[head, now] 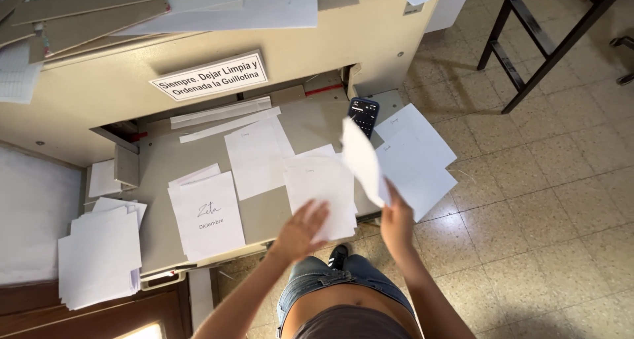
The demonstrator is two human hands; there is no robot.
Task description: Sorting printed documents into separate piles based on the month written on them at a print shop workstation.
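The right hand (396, 221) pinches one white paper sheet (362, 159) in its grip, lifted above the grey metal table (158, 164). Left of that grip, the left hand (302, 230), fingers spread, presses one white paper stack (321, 188). One dark phone (364, 115) lies beyond.

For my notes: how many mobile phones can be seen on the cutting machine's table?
1. The dark phone lies at the back right of the grey table, near the paper stacks, beyond the right hand that lifts a sheet. Others may be hidden under papers.
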